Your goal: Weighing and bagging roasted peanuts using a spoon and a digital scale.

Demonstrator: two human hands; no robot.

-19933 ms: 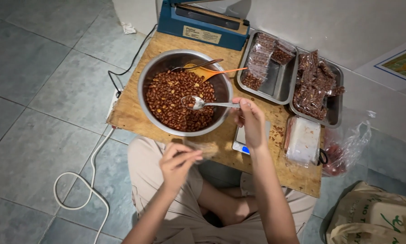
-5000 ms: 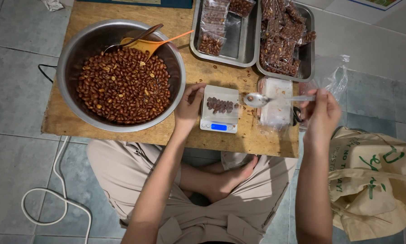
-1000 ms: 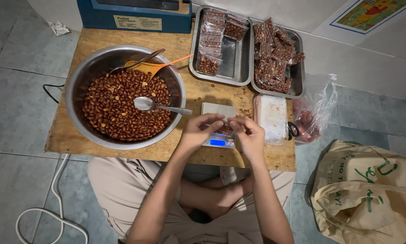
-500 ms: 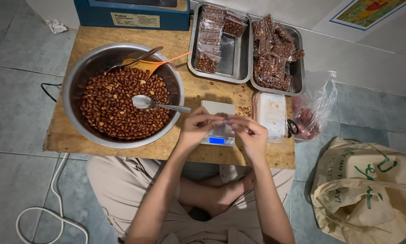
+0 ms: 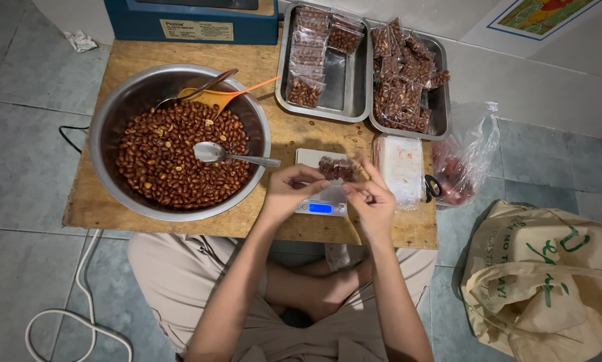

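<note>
Now spoon [image 5: 228,155] parked in bowl [image 5: 110,127], left of hands; both hands, left hand [image 5: 289,194] and right hand [image 5: 371,200], pinching small filled bag [image 5: 338,167] lifted above scale [image 5: 322,201] on worktop [image 5: 294,137]; weighing looks finished.

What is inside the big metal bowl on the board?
The metal bowl holds brown roasted peanuts, a metal spoon lying on them, and an orange scoop and another spoon at the back. The bowl's bottom is covered.

Viewpoint: head-worn, above the seated person, looking almost straight down.
Facing: over the lap toward the low wooden table [image 5: 180,224].
Nearness: close; table's far edge seemingly cropped.
Other views: just this one.
</note>
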